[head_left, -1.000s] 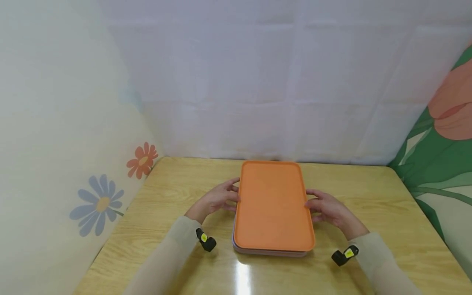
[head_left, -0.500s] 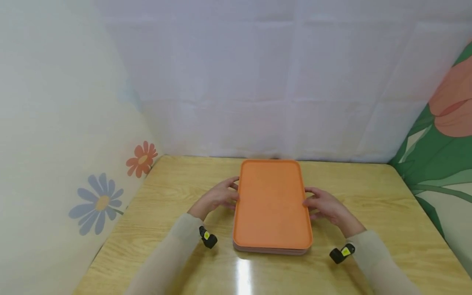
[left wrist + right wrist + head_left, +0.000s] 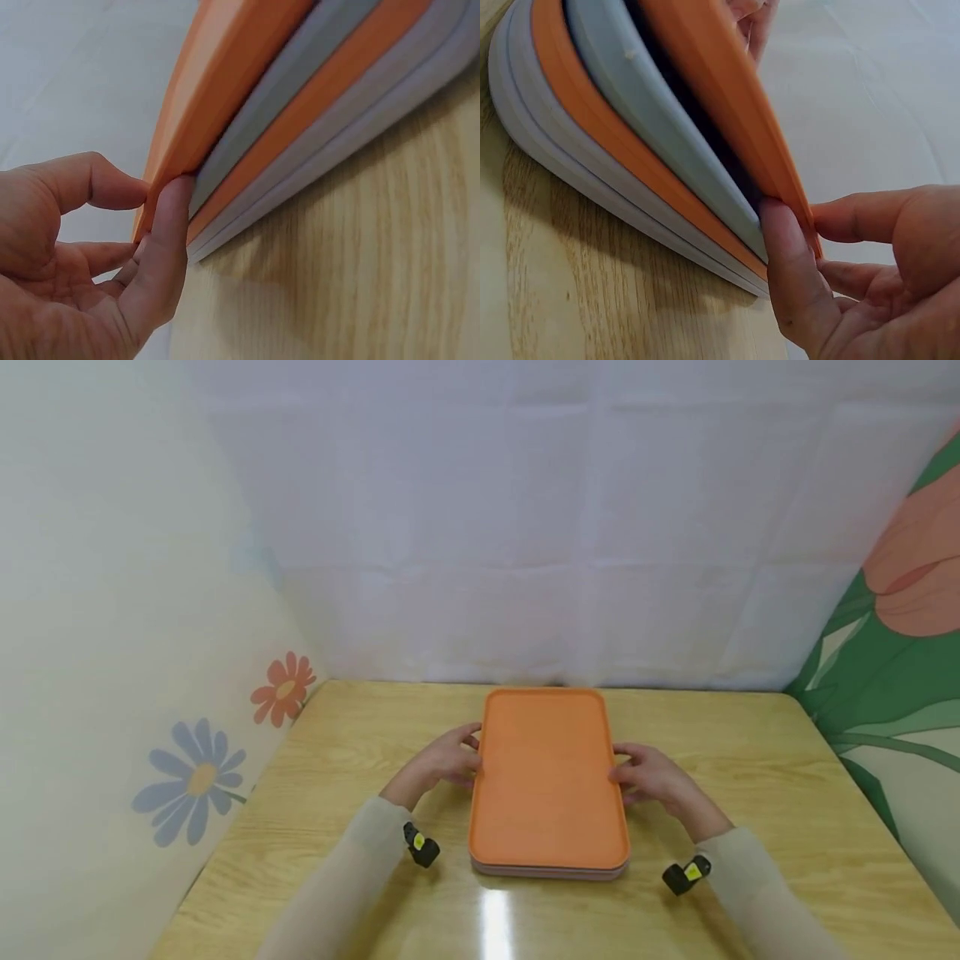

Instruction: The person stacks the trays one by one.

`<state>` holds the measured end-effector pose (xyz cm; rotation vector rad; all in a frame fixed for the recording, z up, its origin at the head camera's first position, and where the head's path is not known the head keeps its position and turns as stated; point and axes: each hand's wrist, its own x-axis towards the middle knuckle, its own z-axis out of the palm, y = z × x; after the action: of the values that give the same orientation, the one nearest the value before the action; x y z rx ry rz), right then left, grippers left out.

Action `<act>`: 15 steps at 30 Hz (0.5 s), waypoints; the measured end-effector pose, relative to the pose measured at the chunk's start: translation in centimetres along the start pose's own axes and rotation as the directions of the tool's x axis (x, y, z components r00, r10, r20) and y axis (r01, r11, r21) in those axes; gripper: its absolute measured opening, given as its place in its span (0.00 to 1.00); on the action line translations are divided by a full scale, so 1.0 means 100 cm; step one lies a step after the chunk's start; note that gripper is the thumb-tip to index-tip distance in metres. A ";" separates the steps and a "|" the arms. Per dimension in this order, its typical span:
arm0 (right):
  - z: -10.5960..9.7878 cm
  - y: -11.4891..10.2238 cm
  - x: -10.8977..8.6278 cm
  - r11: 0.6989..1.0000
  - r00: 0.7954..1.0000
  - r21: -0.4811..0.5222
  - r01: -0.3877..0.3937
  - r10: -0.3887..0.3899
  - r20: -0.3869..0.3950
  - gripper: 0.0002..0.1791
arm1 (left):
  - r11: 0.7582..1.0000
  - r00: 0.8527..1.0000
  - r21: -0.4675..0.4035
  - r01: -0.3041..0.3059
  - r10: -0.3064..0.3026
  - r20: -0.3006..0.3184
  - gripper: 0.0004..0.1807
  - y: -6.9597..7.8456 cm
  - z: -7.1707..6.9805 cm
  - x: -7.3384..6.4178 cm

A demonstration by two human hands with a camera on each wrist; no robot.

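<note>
A stack of rectangular trays lies in the middle of the table, its top one an orange tray (image 3: pixel 549 777). My left hand (image 3: pixel 446 758) pinches the left rim of this top tray between thumb and fingers; in the left wrist view the thumb (image 3: pixel 166 240) presses just under its edge. On the opposite side my right hand (image 3: pixel 654 775) pinches the right rim. Below it, the right wrist view shows a grey-green tray (image 3: pixel 637 82), another orange tray (image 3: pixel 585 97) and pale lilac-grey trays (image 3: pixel 525 112). A dark gap separates the top tray from the grey-green one.
The wooden table (image 3: pixel 375 727) carries the stack near its back edge. A white cloth (image 3: pixel 465 527) hangs behind. Flower-printed panels stand at the left (image 3: pixel 198 781) and right (image 3: pixel 900 635). Each sleeve cuff has a small black camera (image 3: pixel 423 850) on it.
The top orange tray has shifted slightly left and sits more squarely over the stack, with both hands still on its rims. The head view has also drifted a little.
</note>
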<state>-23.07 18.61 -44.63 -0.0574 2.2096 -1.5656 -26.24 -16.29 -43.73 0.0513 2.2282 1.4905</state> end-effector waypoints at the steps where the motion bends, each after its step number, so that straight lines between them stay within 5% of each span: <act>1: 0.000 0.000 0.000 1.000 1.000 -0.007 -0.001 0.001 0.000 0.36 | 1.000 1.000 0.001 0.003 -0.003 0.001 0.48 -0.001 0.000 0.000; 15: -0.001 0.000 -0.001 1.000 1.000 -0.019 0.009 -0.009 -0.022 0.35 | 1.000 1.000 0.011 0.019 -0.019 0.021 0.46 -0.006 0.001 0.001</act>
<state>-22.98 18.75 -44.58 -0.0564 2.2442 -1.5575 -26.16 -16.38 -44.35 0.0488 2.2141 1.4615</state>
